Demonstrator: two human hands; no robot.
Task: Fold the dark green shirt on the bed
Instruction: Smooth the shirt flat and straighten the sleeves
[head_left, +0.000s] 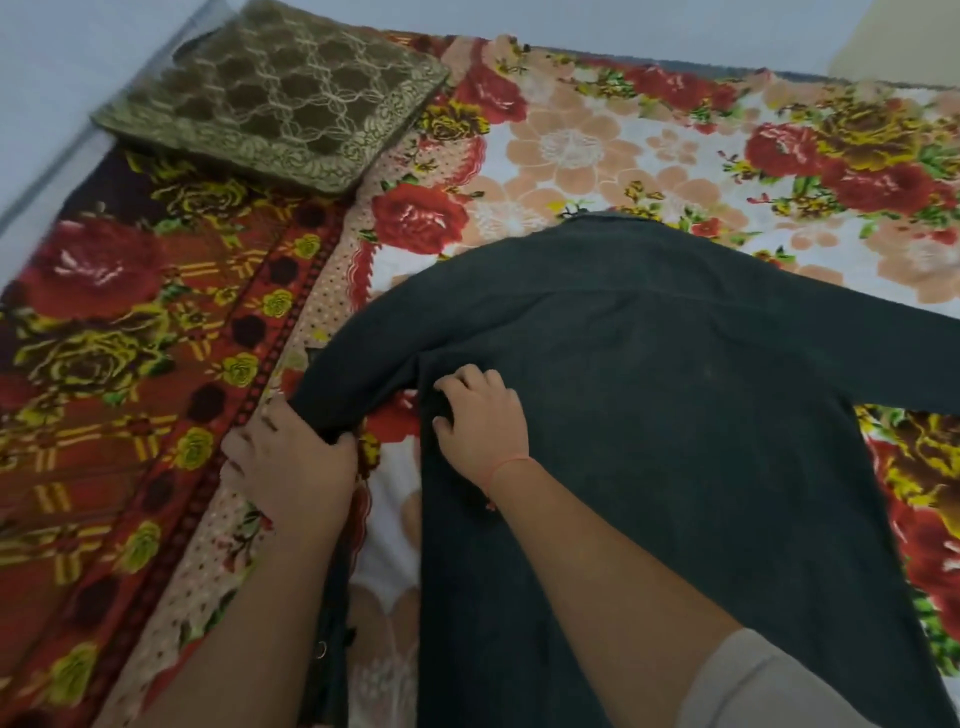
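- far left, a folded olive-brown cloth (270, 88) with a pale lace-like pattern lies on the bed (597, 150), well apart from the shirt.
- the bed is covered by a floral blanket (130, 322), dark red with yellow roses on the left and white with red and peach flowers toward the right.
- the left hand (291, 462) sits at the near left, its fingers closed around the end of the shirt's left sleeve (363, 358); the thumb presses on top of the bunched cloth.
- that sleeve bends from the shoulder down toward the near left, with a gap of blanket showing between it and the shirt's body.
- the right hand (480, 421) rests palm down on the dark green shirt (675, 415), just beside the left armpit seam, fingers curled and slightly apart, pressing the fabric flat without gripping it.
- a thin pink thread (506, 465) circles the right wrist, and a light grey sleeve (779, 686) shows at the near right corner.
- the shirt lies spread in the middle of the bed, collar at the far side, hem running off the near edge of view.
- the shirt's other sleeve (857, 353) stretches straight out to the right edge of view, flat on the blanket.
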